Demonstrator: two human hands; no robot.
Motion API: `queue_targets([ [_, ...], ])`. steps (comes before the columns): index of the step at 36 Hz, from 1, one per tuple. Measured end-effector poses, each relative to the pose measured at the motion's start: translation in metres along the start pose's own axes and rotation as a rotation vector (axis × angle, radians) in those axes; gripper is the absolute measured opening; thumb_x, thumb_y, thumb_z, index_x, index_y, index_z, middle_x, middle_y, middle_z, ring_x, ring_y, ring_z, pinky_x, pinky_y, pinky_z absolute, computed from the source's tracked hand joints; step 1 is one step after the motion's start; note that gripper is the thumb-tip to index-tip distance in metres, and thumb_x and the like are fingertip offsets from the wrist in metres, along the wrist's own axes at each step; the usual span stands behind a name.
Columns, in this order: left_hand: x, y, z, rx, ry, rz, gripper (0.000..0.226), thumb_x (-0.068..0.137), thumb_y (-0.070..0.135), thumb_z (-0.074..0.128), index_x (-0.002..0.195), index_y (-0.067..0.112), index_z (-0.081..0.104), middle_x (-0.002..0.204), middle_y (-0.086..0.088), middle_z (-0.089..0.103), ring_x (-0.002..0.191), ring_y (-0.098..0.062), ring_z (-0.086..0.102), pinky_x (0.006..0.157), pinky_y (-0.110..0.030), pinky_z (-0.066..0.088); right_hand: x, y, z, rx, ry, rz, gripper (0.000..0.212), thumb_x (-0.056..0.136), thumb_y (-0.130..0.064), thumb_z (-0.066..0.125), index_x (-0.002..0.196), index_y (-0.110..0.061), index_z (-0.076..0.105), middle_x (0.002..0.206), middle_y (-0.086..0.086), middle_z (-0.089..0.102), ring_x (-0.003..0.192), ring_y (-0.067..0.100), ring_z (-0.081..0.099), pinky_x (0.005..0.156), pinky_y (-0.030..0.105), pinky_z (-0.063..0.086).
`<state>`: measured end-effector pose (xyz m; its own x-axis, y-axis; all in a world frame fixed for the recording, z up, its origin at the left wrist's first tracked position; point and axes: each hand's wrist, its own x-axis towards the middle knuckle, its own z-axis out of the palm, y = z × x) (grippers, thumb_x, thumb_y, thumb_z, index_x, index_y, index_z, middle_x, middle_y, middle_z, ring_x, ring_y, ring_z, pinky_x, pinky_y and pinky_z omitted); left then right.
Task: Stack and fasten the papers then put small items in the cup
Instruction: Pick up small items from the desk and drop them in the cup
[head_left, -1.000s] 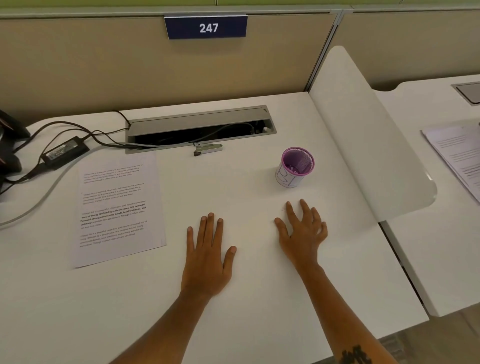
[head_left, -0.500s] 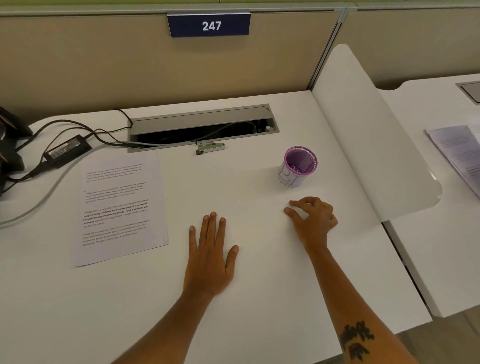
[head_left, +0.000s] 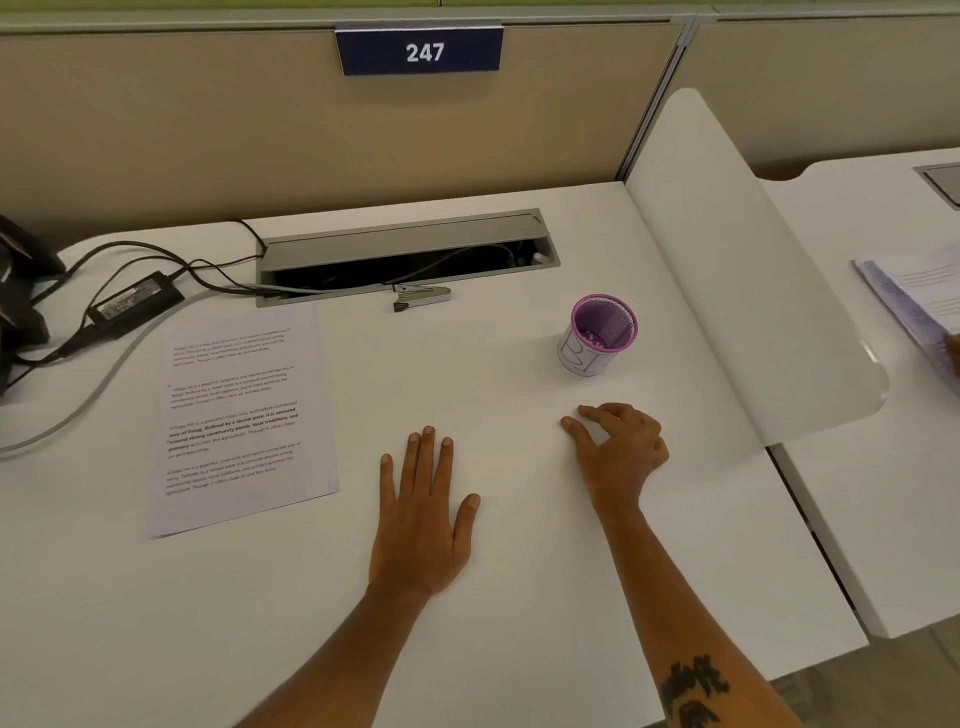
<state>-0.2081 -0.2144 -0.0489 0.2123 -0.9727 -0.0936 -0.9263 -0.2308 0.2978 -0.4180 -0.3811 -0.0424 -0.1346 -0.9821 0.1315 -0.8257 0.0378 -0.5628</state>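
Left hand (head_left: 422, 525): flat on the desk (head_left: 519, 597), fingers straight, holding nothing.
Right hand (head_left: 621, 451): fingers curled, tips on the desk; whether something small is pinched beneath, I cannot tell.
Papers (head_left: 236, 415): stacked to my left, well apart from both hands.
Stapler (head_left: 421, 297): just in front of the cable tray (head_left: 405, 254).
Cup (head_left: 597, 333): purple mesh, upright, near my right hand, small bits inside.
Risk: a careless reach could tip the light cup and spill it; a small item might slide on the smooth top.
Surface: white, smooth laminate.
Room: beige partition, sign 247 (head_left: 420, 51), power brick (head_left: 134, 302) and cables at left, a neighbouring desk to the right.
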Motion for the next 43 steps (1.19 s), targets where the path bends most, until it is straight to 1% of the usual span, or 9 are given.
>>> queue_targets([
  [6,0.0,0.0,0.0,0.002,-0.001,0.002,0.075,0.109,0.058,0.017,0.172,0.017,0.005,0.181,-0.008,-0.005,0.168,-0.024,-0.007,0.134,-0.06,0.01,0.004,-0.003,0.0,-0.031,-0.004,0.006,0.02,0.084,-0.05,0.081,0.093,-0.033,0.084,0.108,-0.014,0.073,0.118,0.02,0.053,0.099,0.047,0.032],
  [13,-0.001,0.0,0.0,-0.024,0.014,0.007,0.075,0.11,0.055,0.025,0.171,0.017,0.008,0.181,-0.008,-0.002,0.168,-0.025,-0.004,0.134,-0.06,0.011,0.003,-0.009,0.001,-0.05,0.038,-0.036,0.008,0.084,-0.039,0.084,0.087,-0.032,0.083,0.093,-0.014,0.075,0.106,0.021,0.059,0.095,0.048,0.04],
  [17,-0.001,0.0,0.0,-0.018,0.009,0.004,0.075,0.11,0.056,0.024,0.171,0.017,0.007,0.181,-0.008,-0.003,0.168,-0.025,-0.005,0.134,-0.06,0.011,0.003,-0.012,0.002,-0.1,0.036,-0.065,0.003,0.088,-0.033,0.08,0.088,-0.031,0.083,0.092,-0.014,0.077,0.102,0.022,0.061,0.093,0.047,0.044],
  [21,-0.001,0.0,0.0,-0.013,0.007,0.002,0.075,0.11,0.056,0.022,0.172,0.017,0.005,0.181,-0.007,-0.004,0.168,-0.024,-0.006,0.135,-0.059,0.009,0.005,-0.015,0.003,-0.179,0.037,-0.095,0.009,0.092,-0.028,0.074,0.087,-0.029,0.082,0.09,-0.011,0.076,0.098,0.023,0.062,0.089,0.043,0.042],
  [27,-0.001,0.0,0.0,-0.028,0.012,0.005,0.075,0.11,0.055,0.024,0.172,0.018,0.004,0.181,-0.007,-0.005,0.168,-0.023,-0.007,0.135,-0.059,0.008,0.006,-0.018,0.005,-0.272,0.035,-0.129,0.013,0.094,-0.022,0.071,0.083,-0.021,0.079,0.086,-0.002,0.075,0.093,0.028,0.063,0.085,0.044,0.041],
  [31,-0.001,0.0,0.001,-0.02,0.006,0.005,0.075,0.11,0.055,0.024,0.171,0.018,0.003,0.181,-0.007,-0.006,0.168,-0.023,-0.008,0.135,-0.059,0.007,0.007,-0.016,0.007,-0.326,-0.023,-0.146,0.018,0.098,-0.022,0.063,0.087,-0.02,0.077,0.09,-0.002,0.073,0.097,0.027,0.06,0.086,0.044,0.035],
  [37,-0.001,0.0,0.001,-0.028,0.011,0.005,0.075,0.11,0.054,0.026,0.171,0.017,0.004,0.181,-0.007,-0.005,0.168,-0.023,-0.007,0.135,-0.059,0.007,0.012,-0.014,0.004,-0.391,-0.099,-0.201,0.018,0.101,-0.023,0.059,0.09,-0.021,0.074,0.089,-0.003,0.07,0.094,0.024,0.056,0.084,0.044,0.033],
  [40,0.0,0.0,0.001,-0.03,0.01,0.003,0.075,0.11,0.054,0.026,0.171,0.017,0.006,0.181,-0.007,-0.004,0.168,-0.024,-0.006,0.134,-0.06,0.009,0.015,-0.011,0.0,-0.368,-0.12,-0.227,0.024,0.102,-0.024,0.054,0.088,-0.021,0.073,0.088,-0.003,0.069,0.093,0.024,0.056,0.084,0.043,0.033],
  [43,0.0,-0.001,0.002,-0.016,0.007,0.002,0.074,0.11,0.054,0.024,0.171,0.016,0.006,0.181,-0.007,-0.005,0.168,-0.024,-0.006,0.134,-0.06,0.01,0.019,-0.008,-0.006,-0.275,-0.155,-0.173,0.024,0.101,-0.023,0.053,0.088,-0.025,0.074,0.091,-0.006,0.07,0.098,0.023,0.057,0.086,0.042,0.029],
])
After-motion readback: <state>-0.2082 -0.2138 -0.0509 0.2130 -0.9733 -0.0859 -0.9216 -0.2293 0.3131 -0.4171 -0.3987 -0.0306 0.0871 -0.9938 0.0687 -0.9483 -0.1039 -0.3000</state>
